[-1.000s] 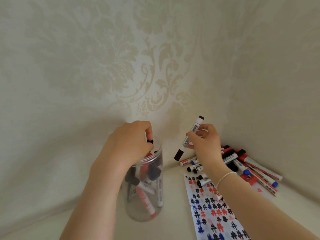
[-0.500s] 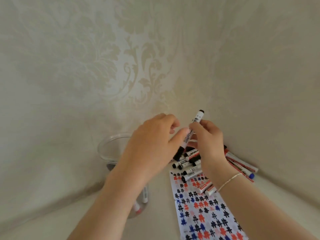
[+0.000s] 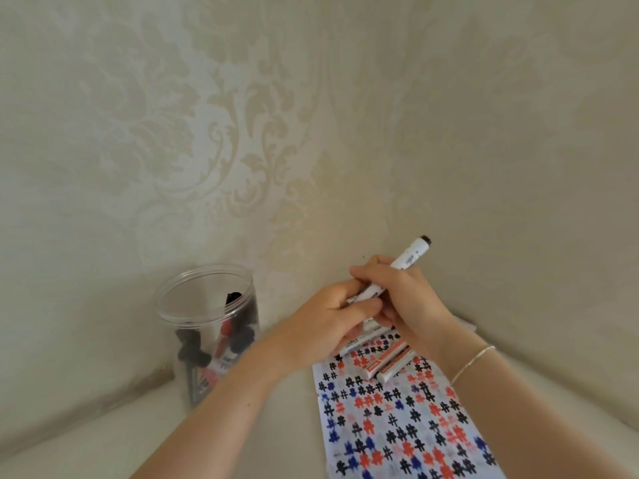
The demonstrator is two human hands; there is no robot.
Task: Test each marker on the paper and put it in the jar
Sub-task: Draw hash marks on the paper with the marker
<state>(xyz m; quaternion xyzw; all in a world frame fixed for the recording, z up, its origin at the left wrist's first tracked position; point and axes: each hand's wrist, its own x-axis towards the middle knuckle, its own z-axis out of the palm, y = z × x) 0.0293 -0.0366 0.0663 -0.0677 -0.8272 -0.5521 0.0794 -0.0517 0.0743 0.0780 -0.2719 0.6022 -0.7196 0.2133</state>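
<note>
Both bare forearms rise from the bottom of the frame and meet right of centre. The right hand (image 3: 408,299), with a thin gold bracelet (image 3: 472,364) on its wrist, has its fingers curled round the barrel of a white marker with a black end (image 3: 404,262); the marker tilts, its black end pointing to the upper right, its lower end hidden between the two hands. The left hand (image 3: 332,326) comes in from the lower left, back of the hand up, its fingers and thumb closed on the marker's lower end — whether on a cap cannot be told.

Below the hands, at lower right, lies the white paper covered in black, red and blue hash marks (image 3: 397,426). A few white markers with red or black labels (image 3: 387,361) lie on its upper edge, partly under the hands.

The clear round plastic jar (image 3: 207,326) stands open at centre left, apart from the hands, holding several markers — black caps and a red one show through its wall. Cream damask wallpaper (image 3: 242,133) fills the upper frame.
</note>
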